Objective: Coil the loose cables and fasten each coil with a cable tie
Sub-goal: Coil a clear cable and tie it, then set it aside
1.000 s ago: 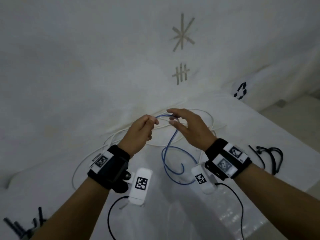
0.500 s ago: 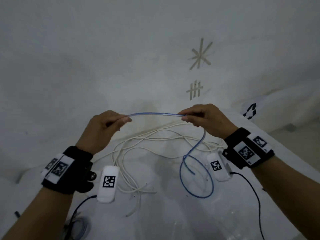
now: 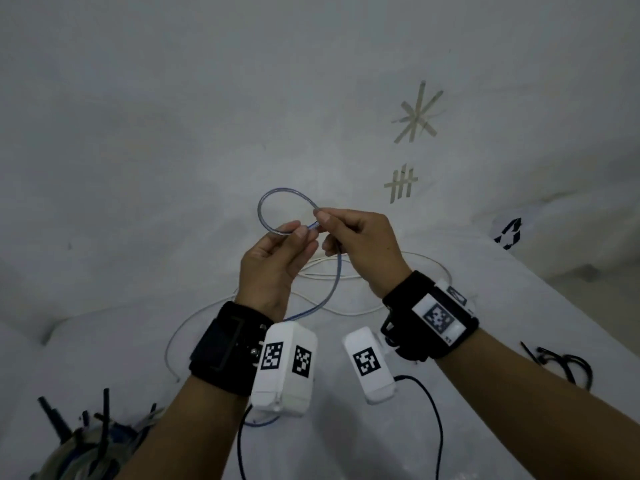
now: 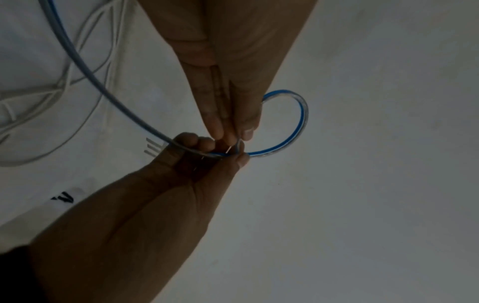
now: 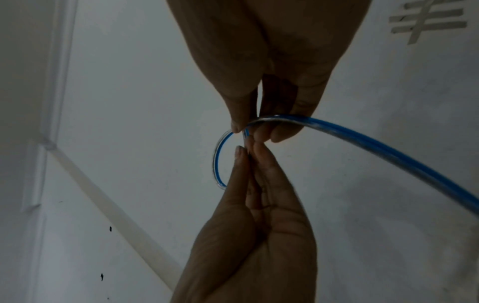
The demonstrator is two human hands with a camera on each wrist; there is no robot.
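left hand [image 3: 273,268] pinches blue cable [image 3: 277,202] end at the loop's crossing | right hand [image 3: 363,244] pinches same cable just beside it | one small loop held above the table [image 3: 519,306], rest trails down | white cable [image 3: 329,306] lies loose below

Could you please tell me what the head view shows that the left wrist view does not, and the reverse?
Only the head view shows the bundle of coiled cables at lower left, the black cable ties at right, both wrist cameras and the tape star on the wall. Only the left wrist view shows the blue cable's cut end at the fingertips. Both show the left hand and right hand pinching the blue cable into one loop above the loose white cable.
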